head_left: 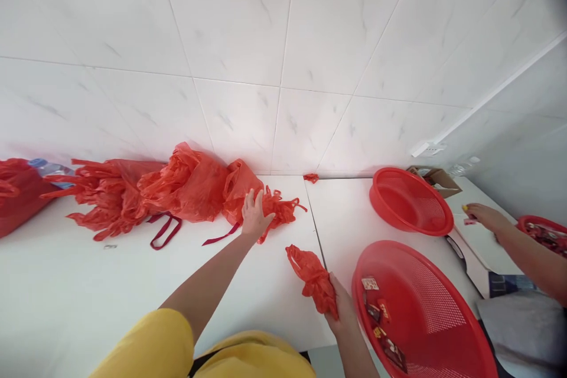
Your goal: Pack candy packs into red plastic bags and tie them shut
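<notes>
Here, a red bag (312, 279) juts from the gripping right hand (342, 309), left hand (256, 217) splayed.

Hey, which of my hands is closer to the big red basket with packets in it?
Right. Your right hand, holding a crumpled red bag, is close beside the basket; your left hand is farther away, at the row of bags.

White table (146, 289): spans lower half of frame. Red plastic bags (199, 186): along back edge, left to centre. Red basket (401, 198), cardboard box (444, 182): right of frame.
</notes>
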